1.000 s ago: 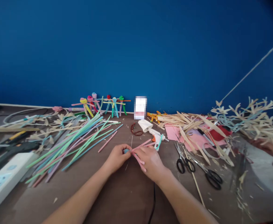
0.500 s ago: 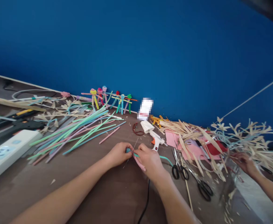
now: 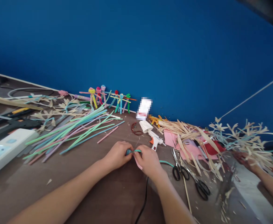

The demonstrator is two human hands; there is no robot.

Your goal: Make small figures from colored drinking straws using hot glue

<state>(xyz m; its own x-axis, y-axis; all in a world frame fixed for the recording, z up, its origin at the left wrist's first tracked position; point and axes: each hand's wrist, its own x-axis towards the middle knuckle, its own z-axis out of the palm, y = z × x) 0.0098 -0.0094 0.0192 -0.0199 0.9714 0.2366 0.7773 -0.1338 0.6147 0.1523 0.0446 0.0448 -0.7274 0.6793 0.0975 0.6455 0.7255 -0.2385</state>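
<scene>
Head view: glue gun (image 3: 156, 140) beyond right hand (image 3: 148, 158).

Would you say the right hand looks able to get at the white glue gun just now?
Probably yes: the glue gun lies just beyond the right hand, with nothing visible between them, though that hand holds a pink strip and a teal strip.

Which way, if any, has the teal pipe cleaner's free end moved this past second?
Yes, rightward and nearer the wearer: the teal pipe cleaner's free end was at the glue gun, now beside the left scissors.
</scene>
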